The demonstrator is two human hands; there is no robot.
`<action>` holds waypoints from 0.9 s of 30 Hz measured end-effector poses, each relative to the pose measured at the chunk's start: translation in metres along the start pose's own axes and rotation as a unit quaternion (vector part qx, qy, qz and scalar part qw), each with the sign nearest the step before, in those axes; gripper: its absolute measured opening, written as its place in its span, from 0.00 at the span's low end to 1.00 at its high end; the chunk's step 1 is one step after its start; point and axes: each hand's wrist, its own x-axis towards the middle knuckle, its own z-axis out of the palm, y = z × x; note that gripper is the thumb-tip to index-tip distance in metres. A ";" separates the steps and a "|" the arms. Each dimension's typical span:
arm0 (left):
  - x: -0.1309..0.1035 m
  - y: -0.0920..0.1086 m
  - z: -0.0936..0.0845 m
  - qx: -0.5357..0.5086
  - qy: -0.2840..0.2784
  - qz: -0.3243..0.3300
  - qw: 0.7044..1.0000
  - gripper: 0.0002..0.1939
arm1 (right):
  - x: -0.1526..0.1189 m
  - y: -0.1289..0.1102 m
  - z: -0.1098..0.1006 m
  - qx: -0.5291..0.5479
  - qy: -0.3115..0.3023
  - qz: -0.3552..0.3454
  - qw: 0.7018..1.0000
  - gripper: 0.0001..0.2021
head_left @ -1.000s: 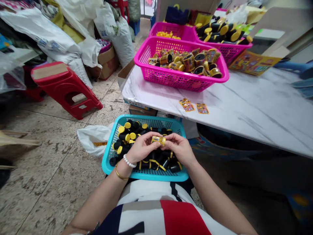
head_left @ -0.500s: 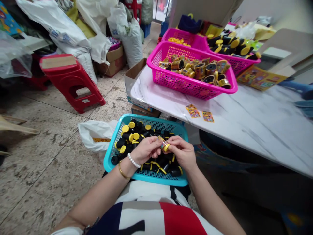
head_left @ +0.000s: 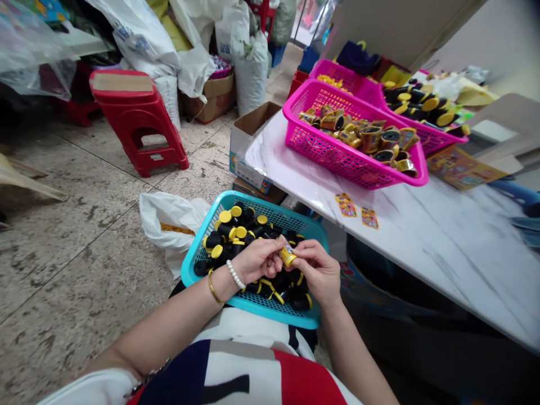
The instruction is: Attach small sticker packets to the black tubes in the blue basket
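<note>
Between my two hands is a small bottle (head_left: 287, 255) with a yellow cap and a colourful printed label around it. My left hand (head_left: 261, 260), with a pearl bracelet and a gold bangle at the wrist, pinches its far end. The fingertips of my right hand (head_left: 317, 269) grip the yellow end. Both hands hover over a turquoise basket (head_left: 252, 316) on my lap. It holds many black bottles (head_left: 217, 239) with yellow caps, and my hands hide some of them.
A white marbled table (head_left: 405, 225) stands ahead to the right. On it are two loose printed labels (head_left: 346, 205) and a pink basket (head_left: 358, 169) of labelled bottles, with more pink baskets behind. A red stool (head_left: 139, 124), a white bag (head_left: 169, 219) and a cardboard box (head_left: 248, 135) are to the left.
The view has shifted, so the table and stool appear moved within it. The small bottle has turned slightly in my fingers, showing more of its yellow end.
</note>
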 end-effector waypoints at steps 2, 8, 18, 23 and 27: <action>-0.001 0.002 0.001 -0.001 -0.005 -0.004 1.000 0.21 | -0.001 0.000 0.001 0.002 0.015 -0.010 1.000 0.03; -0.003 0.002 0.001 0.060 0.043 0.012 0.997 0.22 | -0.001 -0.003 0.000 -0.040 -0.034 -0.008 0.999 0.09; -0.002 0.000 0.000 0.000 0.003 -0.028 1.000 0.21 | -0.003 -0.002 0.002 -0.052 -0.007 -0.024 0.998 0.09; -0.004 0.001 0.003 0.008 0.004 -0.036 0.999 0.23 | -0.003 0.000 0.001 -0.081 0.004 -0.066 0.995 0.06; -0.003 0.001 0.004 0.026 0.003 -0.031 0.999 0.22 | -0.007 0.005 0.001 -0.047 0.029 -0.046 0.997 0.05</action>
